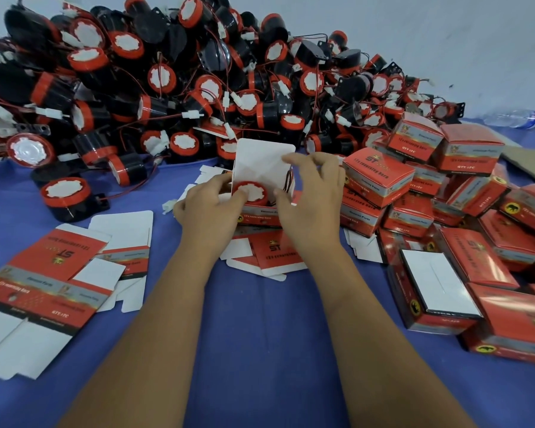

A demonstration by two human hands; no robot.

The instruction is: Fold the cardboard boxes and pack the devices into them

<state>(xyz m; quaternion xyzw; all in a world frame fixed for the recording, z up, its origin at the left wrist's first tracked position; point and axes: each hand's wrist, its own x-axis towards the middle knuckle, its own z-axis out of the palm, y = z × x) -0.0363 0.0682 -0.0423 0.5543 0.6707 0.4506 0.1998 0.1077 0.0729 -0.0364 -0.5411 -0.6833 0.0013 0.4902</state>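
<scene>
A small red cardboard box (260, 213) stands open in the middle of the blue table, its white lid flap (264, 159) raised. A red-and-black device (250, 191) sits inside it, white face up, with red wires at the right inner wall. My left hand (209, 208) grips the box's left side, thumb on the device's rim. My right hand (309, 196) holds the right side, fingers curled over the top edge by the flap.
A large heap of loose devices (173, 81) fills the back. Folded closed boxes (445, 205) pile up on the right. Flat unfolded boxes (53, 273) lie at the left and under the hands (272, 251). A plastic bottle (519, 118) lies far right.
</scene>
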